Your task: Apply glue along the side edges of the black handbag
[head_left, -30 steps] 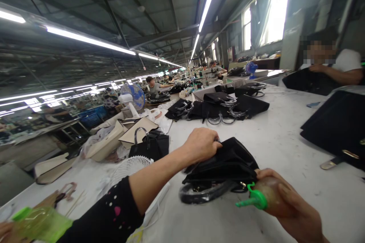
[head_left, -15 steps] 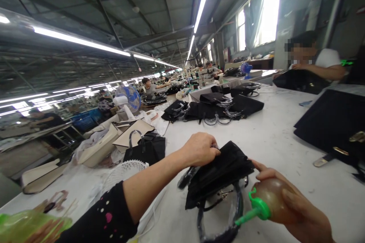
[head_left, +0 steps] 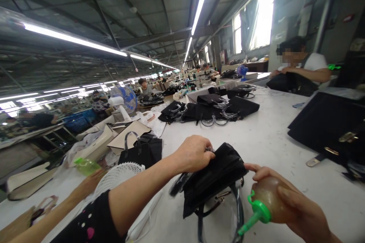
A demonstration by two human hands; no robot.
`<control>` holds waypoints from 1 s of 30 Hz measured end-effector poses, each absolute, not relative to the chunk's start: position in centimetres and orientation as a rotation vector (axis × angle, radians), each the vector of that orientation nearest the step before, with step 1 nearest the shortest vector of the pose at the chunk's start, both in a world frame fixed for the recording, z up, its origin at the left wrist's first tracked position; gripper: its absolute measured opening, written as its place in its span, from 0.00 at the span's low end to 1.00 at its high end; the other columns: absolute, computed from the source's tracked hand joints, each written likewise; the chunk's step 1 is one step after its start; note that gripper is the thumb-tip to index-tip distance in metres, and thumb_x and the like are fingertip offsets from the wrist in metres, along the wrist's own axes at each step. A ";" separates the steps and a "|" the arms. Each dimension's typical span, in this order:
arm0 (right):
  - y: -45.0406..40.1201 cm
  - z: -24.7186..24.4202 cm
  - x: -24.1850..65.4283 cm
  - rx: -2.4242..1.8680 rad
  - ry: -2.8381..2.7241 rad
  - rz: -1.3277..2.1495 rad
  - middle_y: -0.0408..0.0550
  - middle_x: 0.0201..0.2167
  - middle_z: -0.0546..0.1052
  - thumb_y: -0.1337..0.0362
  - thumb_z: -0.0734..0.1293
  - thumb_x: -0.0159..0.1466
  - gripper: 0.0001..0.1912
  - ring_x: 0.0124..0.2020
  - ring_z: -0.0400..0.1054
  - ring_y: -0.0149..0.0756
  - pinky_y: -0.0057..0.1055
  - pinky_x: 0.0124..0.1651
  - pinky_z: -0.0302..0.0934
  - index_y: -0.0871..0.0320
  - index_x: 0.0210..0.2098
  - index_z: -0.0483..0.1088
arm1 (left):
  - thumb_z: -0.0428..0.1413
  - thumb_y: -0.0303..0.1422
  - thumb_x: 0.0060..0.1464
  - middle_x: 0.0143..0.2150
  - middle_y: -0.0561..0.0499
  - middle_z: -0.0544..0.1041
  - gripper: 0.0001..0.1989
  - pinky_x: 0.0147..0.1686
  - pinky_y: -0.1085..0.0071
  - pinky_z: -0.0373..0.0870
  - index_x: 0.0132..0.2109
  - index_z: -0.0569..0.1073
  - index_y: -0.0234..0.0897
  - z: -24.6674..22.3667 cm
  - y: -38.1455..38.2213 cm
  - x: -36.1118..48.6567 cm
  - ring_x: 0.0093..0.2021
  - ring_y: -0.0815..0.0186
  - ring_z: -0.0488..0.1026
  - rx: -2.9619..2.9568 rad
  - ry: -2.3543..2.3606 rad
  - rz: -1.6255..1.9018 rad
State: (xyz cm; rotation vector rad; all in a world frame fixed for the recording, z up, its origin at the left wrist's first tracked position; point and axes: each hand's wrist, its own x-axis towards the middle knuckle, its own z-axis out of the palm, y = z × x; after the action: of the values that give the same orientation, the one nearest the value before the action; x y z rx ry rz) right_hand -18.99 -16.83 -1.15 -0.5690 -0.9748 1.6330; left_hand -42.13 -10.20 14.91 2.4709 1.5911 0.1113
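Note:
A black handbag (head_left: pixel 212 182) lies tipped on the white table, its plastic-wrapped handle (head_left: pixel 238 212) toward me. My left hand (head_left: pixel 194 153) is closed on the bag's upper left edge, where a bit of clear wrap shows at the fingertips. In my right hand (head_left: pixel 302 207) is a squeeze bottle (head_left: pixel 270 195) of amber liquid with a green nozzle pointing down and left, close to the handle. The right index finger stretches out to touch the bag's right corner. Gold-coloured hardware shows beneath the bag.
Another person's hand (head_left: pixel 92 180) holds a green bottle (head_left: pixel 85 166) at the left, beside a white fan guard (head_left: pixel 121 176). Black bags (head_left: pixel 211 110) lie farther back, with a large black bag (head_left: pixel 327 125) at right. A co-worker (head_left: pixel 313 66) sits behind it.
The other person's green bottle has moved from the lower left corner farther up the table. My view has shifted slightly; both my hands keep their holds.

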 end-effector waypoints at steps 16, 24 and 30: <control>-15.3 -3.2 -20.2 -0.259 -1.243 1.791 0.55 0.46 0.66 0.52 0.70 0.52 0.21 0.42 0.67 0.51 0.45 0.41 0.65 0.55 0.42 0.73 | 0.57 0.40 0.56 0.36 0.47 0.81 0.11 0.37 0.68 0.68 0.39 0.81 0.40 12.9 -8.6 -41.7 0.39 0.57 0.76 2.615 1.711 0.068; -19.1 -4.8 -20.8 -0.240 -0.962 1.754 0.54 0.46 0.63 0.52 0.65 0.54 0.17 0.47 0.60 0.54 0.48 0.47 0.61 0.54 0.40 0.71 | 0.53 0.38 0.62 0.40 0.43 0.79 0.13 0.41 0.65 0.69 0.44 0.78 0.37 11.8 -3.4 -44.5 0.43 0.55 0.75 2.872 1.835 0.097; -19.2 -5.4 -21.5 -0.290 -0.923 1.797 0.52 0.48 0.63 0.52 0.67 0.54 0.17 0.42 0.64 0.51 0.44 0.43 0.63 0.52 0.41 0.72 | 0.55 0.33 0.62 0.51 0.40 0.72 0.10 0.56 0.52 0.60 0.47 0.75 0.35 6.9 -3.4 -41.8 0.56 0.51 0.65 3.049 1.717 0.359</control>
State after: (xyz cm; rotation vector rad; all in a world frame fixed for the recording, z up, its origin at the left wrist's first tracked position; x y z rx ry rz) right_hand -21.48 -19.21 -5.42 -0.2902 -0.9229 1.7967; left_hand -41.83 -3.44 6.92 3.0486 1.7171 0.3591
